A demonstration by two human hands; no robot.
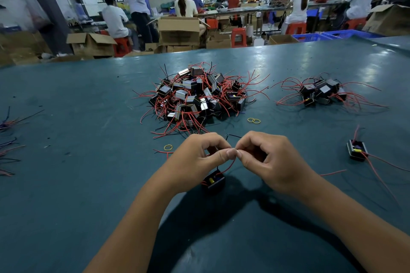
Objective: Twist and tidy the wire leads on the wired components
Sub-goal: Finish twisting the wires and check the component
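Note:
A small black box component (213, 182) with a yellow part inside hangs just above the teal table (77, 184), below my hands. Its red lead (229, 166) curves up to my fingertips. My left hand (199, 159) and my right hand (268, 162) meet thumb to thumb and both pinch the wire leads there. A thin black lead (234, 135) sticks out above my right fingers. Beyond my hands lies a big pile of the same black components (195, 95) with tangled red and black leads. A smaller pile (321, 93) lies at the right.
One single component (356, 150) with long red leads sits on the table at the right. Yellow rubber bands lie near the big pile (254, 120) and left of my left hand (168, 147). Loose wires (8, 139) reach in at the left edge. People work at benches behind.

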